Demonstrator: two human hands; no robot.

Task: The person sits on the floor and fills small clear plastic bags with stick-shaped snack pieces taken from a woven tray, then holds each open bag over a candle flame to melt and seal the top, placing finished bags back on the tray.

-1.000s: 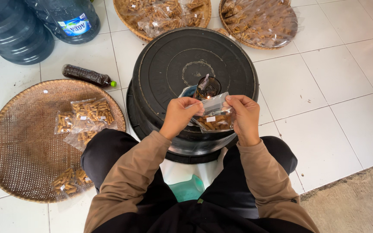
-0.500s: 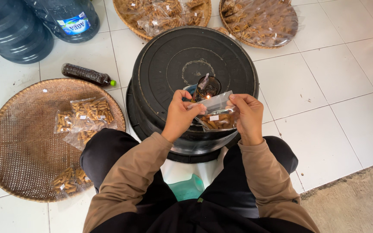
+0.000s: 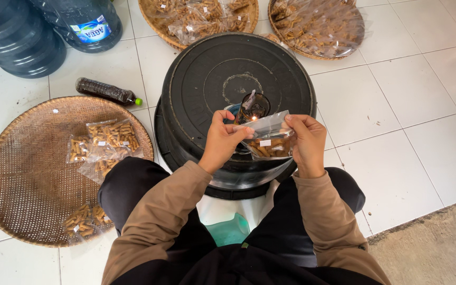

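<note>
Head view: a small clear bag [image 3: 268,141] with brown stick snacks in its lower half is held up between both hands above the near edge of a black upturned tub [image 3: 238,84]. The left hand [image 3: 221,141] pinches the bag's left top corner with thumb and fingers closed on the plastic; the right hand [image 3: 307,143] grips the right edge, fingers curled around it. The bag's open top is close to a small flame [image 3: 251,118] on a dark lamp [image 3: 253,105] standing near the tub's middle. Left of the tub, on the white tiled floor [image 3: 397,116], lies a round woven tray [image 3: 27,174] carrying filled snack bags [image 3: 104,145] near its right edge and more at its near edge. A dark bottle [image 3: 104,91] with a green cap lies just beyond that tray. Large blue water jugs [image 3: 54,26] stand at the floor's far left corner. Two more woven trays [image 3: 317,26] of bagged snacks sit beyond the tub's far edge.
</note>
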